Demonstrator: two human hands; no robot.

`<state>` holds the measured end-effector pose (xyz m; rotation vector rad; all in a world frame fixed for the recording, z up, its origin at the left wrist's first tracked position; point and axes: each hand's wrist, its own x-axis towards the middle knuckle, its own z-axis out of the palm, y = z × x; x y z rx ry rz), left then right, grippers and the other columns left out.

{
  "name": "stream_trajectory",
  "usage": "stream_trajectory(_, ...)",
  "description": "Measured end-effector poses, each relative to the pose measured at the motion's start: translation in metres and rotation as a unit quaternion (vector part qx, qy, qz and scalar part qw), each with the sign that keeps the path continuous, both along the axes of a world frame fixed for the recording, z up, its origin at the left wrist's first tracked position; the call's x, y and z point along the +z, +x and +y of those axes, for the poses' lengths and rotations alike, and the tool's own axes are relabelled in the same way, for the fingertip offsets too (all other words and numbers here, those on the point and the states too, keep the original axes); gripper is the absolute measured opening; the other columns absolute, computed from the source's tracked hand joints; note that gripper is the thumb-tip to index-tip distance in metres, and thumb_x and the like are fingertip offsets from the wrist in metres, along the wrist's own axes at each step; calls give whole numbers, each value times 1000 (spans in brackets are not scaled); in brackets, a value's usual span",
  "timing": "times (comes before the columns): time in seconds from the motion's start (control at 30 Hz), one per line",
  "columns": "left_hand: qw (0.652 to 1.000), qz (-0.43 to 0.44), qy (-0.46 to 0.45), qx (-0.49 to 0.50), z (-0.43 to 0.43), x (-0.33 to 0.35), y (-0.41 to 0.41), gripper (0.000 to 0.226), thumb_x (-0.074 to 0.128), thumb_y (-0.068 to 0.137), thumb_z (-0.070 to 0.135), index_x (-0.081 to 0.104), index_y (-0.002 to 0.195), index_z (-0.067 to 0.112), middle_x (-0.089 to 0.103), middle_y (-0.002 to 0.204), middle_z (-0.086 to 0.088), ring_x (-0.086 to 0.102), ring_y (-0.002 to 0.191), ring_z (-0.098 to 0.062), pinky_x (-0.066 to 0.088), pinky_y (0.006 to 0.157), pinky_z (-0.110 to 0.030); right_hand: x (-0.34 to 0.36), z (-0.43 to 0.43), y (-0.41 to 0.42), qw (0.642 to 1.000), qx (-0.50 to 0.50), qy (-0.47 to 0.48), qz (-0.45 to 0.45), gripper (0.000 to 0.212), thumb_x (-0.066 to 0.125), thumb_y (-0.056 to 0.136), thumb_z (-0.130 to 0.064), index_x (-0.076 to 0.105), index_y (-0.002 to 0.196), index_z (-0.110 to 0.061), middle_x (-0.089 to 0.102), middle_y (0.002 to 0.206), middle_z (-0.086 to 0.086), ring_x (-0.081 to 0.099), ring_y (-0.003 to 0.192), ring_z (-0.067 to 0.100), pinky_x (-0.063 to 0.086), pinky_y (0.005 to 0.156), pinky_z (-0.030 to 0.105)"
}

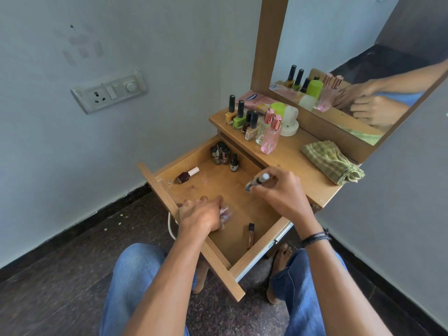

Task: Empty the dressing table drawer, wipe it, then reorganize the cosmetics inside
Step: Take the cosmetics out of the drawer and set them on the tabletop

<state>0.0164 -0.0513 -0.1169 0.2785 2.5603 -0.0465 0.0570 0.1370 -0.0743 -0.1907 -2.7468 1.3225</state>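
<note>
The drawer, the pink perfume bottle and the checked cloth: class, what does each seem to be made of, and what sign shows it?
Drawer: probably laminated board, matte, printed-looking wood grain.
Pink perfume bottle: clear tinted glass or hard plastic; light passes through, cap shiny and metallic-looking.
Checked cloth: woven fabric, soft folds and rumpled edges.

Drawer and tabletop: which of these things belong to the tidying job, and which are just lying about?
Part of the job:
drawer
small bottles in its far corner
dark red bottle lying down
brown tube
bottles on the tabletop
checked cloth

Just there:
mirror
wall socket
</note>
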Motion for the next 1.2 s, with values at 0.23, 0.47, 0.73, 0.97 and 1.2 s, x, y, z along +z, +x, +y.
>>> stream_trajectory(0.23,999,10,14,-36,1,4,5,49,69,91,33,46,133,40,56,131,-3,57,119,-29,34,85,-40,18,29,-15,976,-192,19,103,15,78,78,-24,70,87,-16,69,83,-10,63,76,8,42,60,20)
stream_trajectory(0.47,999,12,38,-35,1,1,5,41,57,96,22,47,129,44,61,129,-1,58,115,-31,36,84,-40,6,34,-43,972,-196,5,130,16,75,80,-28,72,95,-26,73,82,-11,72,75,14,61,77,46)
stream_trajectory(0.73,998,34,34,-29,1,5,6,49,60,96,16,44,138,37,59,131,-3,56,119,-31,38,83,-39,-5,36,-44,966,-206,23,154,49,84,82,-19,65,127,-18,68,101,-5,66,85,8,54,81,22)
stream_trajectory(0.97,991,28,127,21,-3,9,4,37,59,99,21,44,129,37,63,111,1,60,101,-26,41,81,-40,-24,6,-2,941,-154,62,295,16,68,91,0,68,104,-9,61,98,-1,60,78,11,54,71,22)
stream_trajectory(1.2,954,-8,286,90,-8,9,-8,21,68,95,30,48,93,37,64,87,5,60,78,-15,45,65,-35,-32,-15,12,986,-88,-3,143,16,72,91,-10,72,101,-22,66,91,-14,62,84,-2,55,78,22)
